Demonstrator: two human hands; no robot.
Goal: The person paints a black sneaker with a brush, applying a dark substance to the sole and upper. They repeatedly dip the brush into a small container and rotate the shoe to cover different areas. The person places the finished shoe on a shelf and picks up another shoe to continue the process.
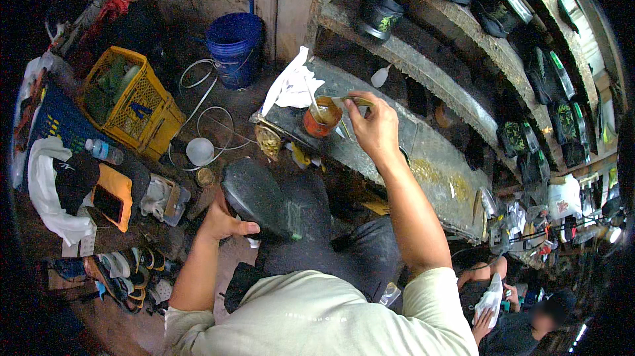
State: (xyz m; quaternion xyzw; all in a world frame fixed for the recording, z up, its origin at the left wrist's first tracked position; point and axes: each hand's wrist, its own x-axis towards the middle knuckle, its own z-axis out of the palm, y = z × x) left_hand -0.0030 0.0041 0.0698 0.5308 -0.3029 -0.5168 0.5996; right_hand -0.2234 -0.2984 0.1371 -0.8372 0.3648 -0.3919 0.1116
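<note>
My left hand [223,221] grips a dark shoe [254,194], its smooth black surface turned up above my thigh. The shoe's far side is hidden. Out over the grey bench, my right hand [377,128] pinches the yellowish handle of a brush [357,100]. The brush's other end reaches the mouth of an orange-red can [316,126], so its bristles cannot be made out. A thin light stick [311,93] also stands in the can, which holds something pale brown. Crumpled white cloth [291,86] lies beside the can on the bench [423,144].
Shelves with several black shoes [383,15] rise at the right. On the left stand a yellow crate [142,114], a blue bucket [235,48] and a white bowl [200,151]. Several sandals [126,270] lie at lower left. Another person [522,316] sits at lower right.
</note>
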